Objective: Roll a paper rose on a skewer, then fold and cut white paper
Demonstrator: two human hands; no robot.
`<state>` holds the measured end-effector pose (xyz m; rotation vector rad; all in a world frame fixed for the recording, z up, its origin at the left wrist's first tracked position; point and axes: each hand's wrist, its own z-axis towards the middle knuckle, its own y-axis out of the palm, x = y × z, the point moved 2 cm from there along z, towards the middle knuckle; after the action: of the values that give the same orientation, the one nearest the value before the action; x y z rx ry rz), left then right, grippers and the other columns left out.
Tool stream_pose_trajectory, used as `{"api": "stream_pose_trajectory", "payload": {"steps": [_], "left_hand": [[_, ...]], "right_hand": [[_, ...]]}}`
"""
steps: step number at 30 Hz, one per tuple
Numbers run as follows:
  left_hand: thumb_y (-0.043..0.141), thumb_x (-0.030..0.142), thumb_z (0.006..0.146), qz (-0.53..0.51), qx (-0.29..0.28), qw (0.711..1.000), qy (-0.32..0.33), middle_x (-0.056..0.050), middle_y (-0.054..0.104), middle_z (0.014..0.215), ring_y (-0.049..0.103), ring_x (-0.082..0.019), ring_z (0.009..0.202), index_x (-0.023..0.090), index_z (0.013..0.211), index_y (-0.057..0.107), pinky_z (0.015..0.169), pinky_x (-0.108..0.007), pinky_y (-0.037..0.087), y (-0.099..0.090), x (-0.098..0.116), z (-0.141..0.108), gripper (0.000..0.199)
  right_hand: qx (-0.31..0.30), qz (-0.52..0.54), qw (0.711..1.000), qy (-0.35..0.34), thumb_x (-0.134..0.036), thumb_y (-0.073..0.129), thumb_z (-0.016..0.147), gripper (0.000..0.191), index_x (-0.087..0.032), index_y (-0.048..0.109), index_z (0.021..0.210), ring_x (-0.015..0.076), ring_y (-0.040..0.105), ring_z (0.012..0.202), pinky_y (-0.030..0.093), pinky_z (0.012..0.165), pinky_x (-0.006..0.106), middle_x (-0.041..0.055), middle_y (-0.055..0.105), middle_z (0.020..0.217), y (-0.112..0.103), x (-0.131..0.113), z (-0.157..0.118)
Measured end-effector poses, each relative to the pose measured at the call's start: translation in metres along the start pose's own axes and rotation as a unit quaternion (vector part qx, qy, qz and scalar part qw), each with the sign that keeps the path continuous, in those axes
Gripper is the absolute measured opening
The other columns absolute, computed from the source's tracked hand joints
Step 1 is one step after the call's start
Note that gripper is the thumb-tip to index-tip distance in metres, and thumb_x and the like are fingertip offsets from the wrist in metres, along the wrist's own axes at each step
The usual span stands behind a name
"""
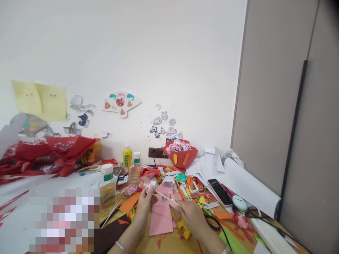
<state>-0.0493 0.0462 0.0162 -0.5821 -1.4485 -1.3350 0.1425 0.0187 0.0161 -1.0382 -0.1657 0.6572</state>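
Note:
My left hand is closed around a small white-and-pink crumpled paper flower. A thin wooden stick runs from the flower across to my right hand, whose fingers pinch its other end. Whether the stick is fixed to the flower I cannot make out. Just below my right hand lies a yellow plastic object, partly covered by the hand. Between my forearms rests a sheet of pink paper. Another pink crumpled flower sits left of my left hand.
Bottles stand on the left. Behind are a red-wrapped bouquet and larger red bouquets. Paper scraps cover much of the desk. A phone, a white mouse and a black cable lie right.

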Motion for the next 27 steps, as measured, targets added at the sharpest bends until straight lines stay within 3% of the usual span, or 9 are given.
{"api": "stream_pose_trajectory", "payload": {"steps": [4,12,21,27], "left_hand": [[0.072,0.058,0.05,0.008,0.012,1.0,0.022,0.003,0.058,0.061,0.051,-0.009,0.045,0.018,0.074,0.054,0.046,-0.021,0.039,0.0,0.008,-0.004,0.05],[0.073,0.055,0.05,0.022,0.037,0.998,0.044,0.005,0.055,0.057,0.048,-0.008,0.045,0.017,0.079,0.057,0.046,-0.02,0.039,0.0,0.012,-0.007,0.051],[0.073,0.058,0.047,0.004,0.047,0.999,0.008,0.007,0.049,0.049,0.043,-0.007,0.039,0.017,0.07,0.054,0.038,-0.018,0.033,-0.007,0.007,0.002,0.051],[0.074,0.058,0.045,-0.038,0.021,0.998,-0.034,0.008,0.049,0.046,0.044,-0.007,0.036,0.019,0.071,0.053,0.038,-0.018,0.033,-0.011,0.003,0.011,0.051]], "right_hand": [[-0.012,0.0,1.0,0.003,-0.026,0.035,0.093,0.029,-0.022,0.064,0.09,0.0153,0.061,0.067,0.032,0.056,0.022,0.0021,0.069,0.075,-0.004,0.001,0.0],[-0.028,-0.026,0.999,-0.017,-0.03,0.036,0.093,0.029,-0.021,0.063,0.085,0.0149,0.061,0.064,0.032,0.054,0.022,0.0027,0.068,0.072,-0.013,0.002,0.002],[-0.01,-0.098,0.994,-0.049,-0.027,0.038,0.092,0.026,-0.019,0.062,0.089,0.017,0.063,0.063,0.034,0.052,0.022,0.0056,0.069,0.07,-0.02,0.004,0.003],[-0.02,-0.094,0.994,-0.042,-0.025,0.038,0.091,0.025,-0.018,0.062,0.085,0.0166,0.063,0.066,0.034,0.054,0.022,0.0055,0.069,0.073,-0.021,0.006,0.002]]}}
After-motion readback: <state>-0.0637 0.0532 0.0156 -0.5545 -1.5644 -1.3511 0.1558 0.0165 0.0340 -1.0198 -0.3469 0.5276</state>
